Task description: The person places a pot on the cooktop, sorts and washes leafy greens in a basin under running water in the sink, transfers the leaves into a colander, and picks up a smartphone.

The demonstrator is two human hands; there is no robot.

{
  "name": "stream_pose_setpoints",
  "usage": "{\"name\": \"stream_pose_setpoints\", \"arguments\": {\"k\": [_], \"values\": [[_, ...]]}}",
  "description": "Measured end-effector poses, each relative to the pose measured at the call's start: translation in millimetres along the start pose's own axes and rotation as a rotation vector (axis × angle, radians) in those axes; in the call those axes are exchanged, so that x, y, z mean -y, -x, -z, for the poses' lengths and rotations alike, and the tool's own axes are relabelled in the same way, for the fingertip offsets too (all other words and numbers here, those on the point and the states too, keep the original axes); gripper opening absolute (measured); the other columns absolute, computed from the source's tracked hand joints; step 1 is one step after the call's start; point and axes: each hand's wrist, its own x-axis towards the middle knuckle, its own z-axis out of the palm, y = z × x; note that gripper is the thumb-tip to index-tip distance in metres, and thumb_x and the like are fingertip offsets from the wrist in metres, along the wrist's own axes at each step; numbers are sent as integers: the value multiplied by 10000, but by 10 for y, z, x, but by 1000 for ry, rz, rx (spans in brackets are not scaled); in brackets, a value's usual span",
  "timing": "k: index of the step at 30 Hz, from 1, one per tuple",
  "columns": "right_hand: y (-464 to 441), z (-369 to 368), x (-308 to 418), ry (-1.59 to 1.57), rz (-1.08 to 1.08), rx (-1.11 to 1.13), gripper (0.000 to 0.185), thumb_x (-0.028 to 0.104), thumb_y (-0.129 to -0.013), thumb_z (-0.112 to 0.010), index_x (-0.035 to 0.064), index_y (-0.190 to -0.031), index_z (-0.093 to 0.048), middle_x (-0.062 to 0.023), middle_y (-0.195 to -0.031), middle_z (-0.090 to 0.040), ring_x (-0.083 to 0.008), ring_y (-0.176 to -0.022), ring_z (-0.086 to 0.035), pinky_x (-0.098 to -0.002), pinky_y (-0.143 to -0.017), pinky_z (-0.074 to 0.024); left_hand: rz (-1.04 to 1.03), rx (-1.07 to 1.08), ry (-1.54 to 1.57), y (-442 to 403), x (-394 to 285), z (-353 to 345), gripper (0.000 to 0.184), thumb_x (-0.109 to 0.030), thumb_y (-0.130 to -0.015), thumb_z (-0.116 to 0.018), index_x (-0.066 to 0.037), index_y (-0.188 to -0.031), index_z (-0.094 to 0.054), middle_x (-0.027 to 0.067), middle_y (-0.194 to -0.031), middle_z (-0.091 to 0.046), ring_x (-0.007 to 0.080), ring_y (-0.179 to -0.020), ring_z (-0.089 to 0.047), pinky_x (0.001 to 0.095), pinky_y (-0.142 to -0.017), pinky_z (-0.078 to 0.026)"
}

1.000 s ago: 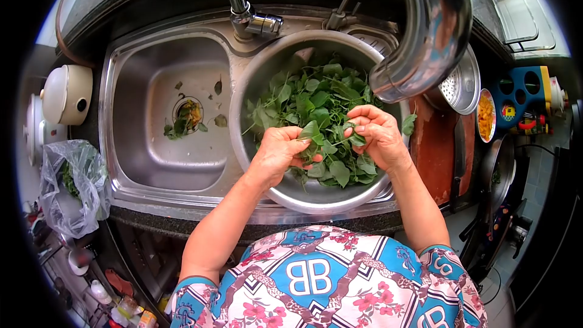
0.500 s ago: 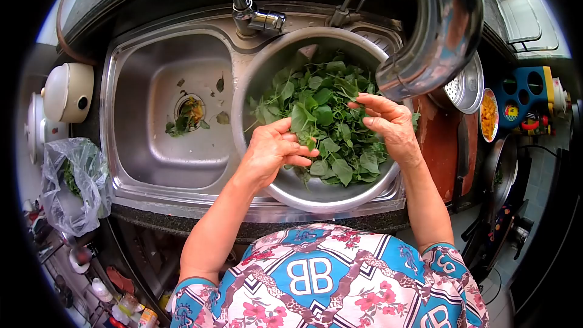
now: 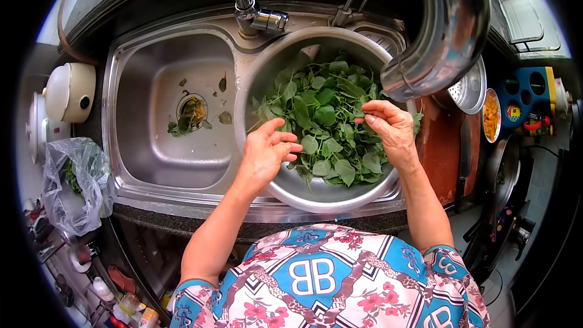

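A large metal bowl (image 3: 258, 76) rests over the right side of the sink, holding a heap of green leaves (image 3: 328, 115). My left hand (image 3: 266, 153) is over the bowl's left front part, fingers apart, with nothing held in them. Above the right side of the heap is my right hand (image 3: 390, 129), its thumb and fingertips pinched together beside the leaves. Whatever small thing may be between those fingertips is too small to make out.
The left sink basin (image 3: 176, 161) has leaf scraps at its drain. A curved chrome pipe (image 3: 446, 30) hangs over the bowl's right rim. A red-brown board (image 3: 440, 146), a knife and a bowl of yellow pieces (image 3: 490, 115) are at the right. A plastic bag (image 3: 76, 188) hangs left.
My left hand has let go of the leaves and drawn back to the left, its fingers opening. My right hand has moved slightly right and its fingertips have come together.
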Motion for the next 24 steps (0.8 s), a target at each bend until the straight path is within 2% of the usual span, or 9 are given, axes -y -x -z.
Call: {"name": "stream_pose_setpoints", "arguments": {"k": [6, 8, 10, 12, 14, 15, 20, 23, 24], "values": [[63, -164, 46, -122, -163, 163, 186, 9, -847, -554, -47, -1024, -562, -86, -881, -624, -155, -821, -623, -236, -742, -483, 46, 132, 63, 41, -25, -149, 321, -29, -813, -606, 63, -1110, -531, 142, -926, -616, 226, -803, -645, 269, -639, -537], [92, -233, 44, -200, -215, 195, 208, 9, -848, -552, -46, -1049, -545, -82, -873, -625, -146, -821, -622, -226, -731, -483, 39, 139, 104, 12, 46, -215, 358, -44, -798, -638, 49, -1126, -529, 121, -926, -616, 186, -781, -637, 250, -621, -526], [113, -284, 75, -218, -251, 204, 233, 21, -837, -573, -44, -1059, -541, -75, -864, -629, -138, -811, -620, -222, -728, -482, -206, 164, -22, -16, 117, -281, 378, -59, -795, -652, 33, -1141, -529, 98, -925, -617, 132, -748, -618, 228, -596, -507], [137, -314, 94, -241, -287, 222, 259, 34, -827, -594, -42, -1068, -537, -67, -856, -632, -130, -802, -618, -219, -724, -481, -218, 177, -20, 7, 32, -343, 308, -75, -807, -643, 28, -1088, -569, 62, -850, -625, 89, -683, -596, 208, -560, -485], [143, -327, 97, -198, -286, 221, 290, 59, -820, -612, -39, -1079, -529, -72, -853, -637, -116, -802, -613, -208, -716, -478, -117, 248, -171, 22, -44, -329, 195, -73, -825, -617, 28, -991, -610, 41, -761, -624, 84, -624, -591, 203, -534, -477], [147, -352, 111, -217, -307, 211, 307, 76, -814, -624, -35, -1084, -529, -85, -859, -642, -115, -797, -607, -213, -720, -475, -149, 250, -101, 34, -1, -318, 107, -64, -839, -589, 24, -886, -625, 38, -698, -616, 87, -580, -589, 201, -514, -474], [83, -151, 69, -66, -168, 110, 365, -7, -785, -610, -27, -1134, -506, -97, -915, -637, -102, -833, -580, -206, -770, -455, -139, 206, -39, 151, -79, -190, 82, -44, -840, -569, 27, -838, -610, 77, -706, -623, 117, -577, -609, 219, -524, -502], [48, -100, 312, -1, -75, 149, 503, -12, -757, -633, 16, -1232, -471, -89, -1097, -571, -78, -854, -549, -191, -758, -454, -330, -39, -75, 336, -342, 53, 80, -39, -844, -559, 24, -843, -608, 104, -731, -633, 140, -577, -619, 237, -515, -511], [58, -81, 456, 122, -120, 142, 552, 22, -741, -658, 11, -1253, -451, -120, -1155, -529, -129, -885, -541, -228, -800, -449, -396, -132, -77, 362, -408, 197, 83, -50, -850, -560, 20, -854, -605, 112, -743, -635, 147, -579, -622, 241, -504, -510]]}}
